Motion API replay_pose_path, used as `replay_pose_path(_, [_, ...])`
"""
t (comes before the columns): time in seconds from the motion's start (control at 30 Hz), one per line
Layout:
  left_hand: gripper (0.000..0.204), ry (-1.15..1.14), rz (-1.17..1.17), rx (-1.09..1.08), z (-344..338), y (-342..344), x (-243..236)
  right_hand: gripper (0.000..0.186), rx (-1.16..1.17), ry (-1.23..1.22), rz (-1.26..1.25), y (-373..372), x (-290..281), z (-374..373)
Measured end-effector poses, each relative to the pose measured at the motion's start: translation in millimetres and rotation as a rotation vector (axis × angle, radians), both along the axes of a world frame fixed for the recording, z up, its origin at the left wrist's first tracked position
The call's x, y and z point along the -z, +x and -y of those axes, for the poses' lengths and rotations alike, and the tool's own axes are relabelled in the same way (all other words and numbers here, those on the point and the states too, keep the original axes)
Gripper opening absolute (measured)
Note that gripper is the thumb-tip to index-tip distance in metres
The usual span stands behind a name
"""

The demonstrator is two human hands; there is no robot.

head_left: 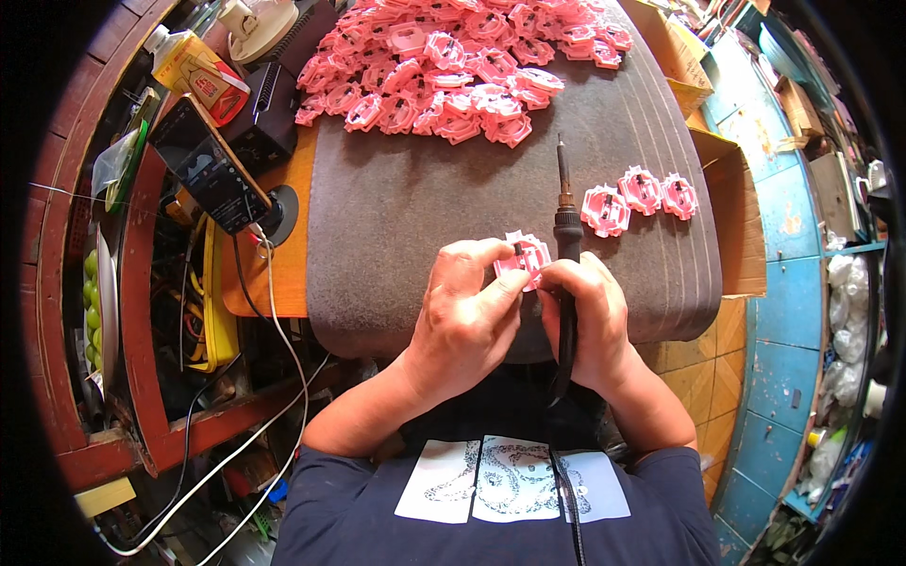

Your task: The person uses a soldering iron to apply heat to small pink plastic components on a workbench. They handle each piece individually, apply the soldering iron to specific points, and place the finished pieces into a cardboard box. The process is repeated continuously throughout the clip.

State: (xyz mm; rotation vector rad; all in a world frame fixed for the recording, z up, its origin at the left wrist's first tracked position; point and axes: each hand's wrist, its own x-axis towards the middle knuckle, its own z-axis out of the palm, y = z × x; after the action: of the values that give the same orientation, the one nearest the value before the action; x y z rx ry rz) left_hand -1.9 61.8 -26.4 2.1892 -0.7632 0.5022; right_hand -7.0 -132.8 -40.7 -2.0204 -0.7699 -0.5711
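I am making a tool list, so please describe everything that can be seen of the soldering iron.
The soldering iron has a slim metal tip, a brownish collar and a black, ribbed, plastic-looking grip. It lies in the right hand, its tip pointing away from the person and apparently touching nothing. A black cord leads from its rear down across the shirt.

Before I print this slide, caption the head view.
Left hand holds a pink part, right hand grips a soldering iron, pink pile beyond.

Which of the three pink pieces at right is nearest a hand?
The leftmost pink plastic piece; the middle piece and rightmost piece lie farther from the right hand.
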Motion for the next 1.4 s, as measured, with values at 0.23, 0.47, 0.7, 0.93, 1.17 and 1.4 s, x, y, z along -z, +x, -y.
replay_pose_path(0.23, [0.023, -0.109, -0.198, 0.071, 1.4, 5.4, 7.9, 0.056, 0.0, 0.126, -0.067, 2.5, 7.4, -4.4])
replay_pose_path(0.47, [0.021, -0.145, -0.23, 0.089, 1.3, 10.7, 10.6, 0.055, 0.02, 0.13, -0.067, 4.8, 8.1, -4.7])
replay_pose_path(0.7, [0.018, -0.138, -0.219, 0.081, 1.9, 12.7, 11.5, 0.055, 0.072, 0.111, -0.068, 1.7, 6.7, -3.3])
replay_pose_path(0.93, [0.016, -0.105, -0.23, -0.01, 7.0, 9.2, 6.1, 0.05, 0.007, 0.05, 0.137, -0.8, 9.4, -5.0])
replay_pose_path(1.17, [0.02, -0.155, -0.204, -0.052, 10.1, 7.0, 7.0, 0.05, 0.032, 0.004, 0.101, 1.3, 9.5, -6.5])
replay_pose_path(1.4, [0.017, -0.118, -0.191, -0.062, 10.8, 6.9, 9.3, 0.044, 0.026, 0.103, 0.144, 2.6, 5.1, 0.2])
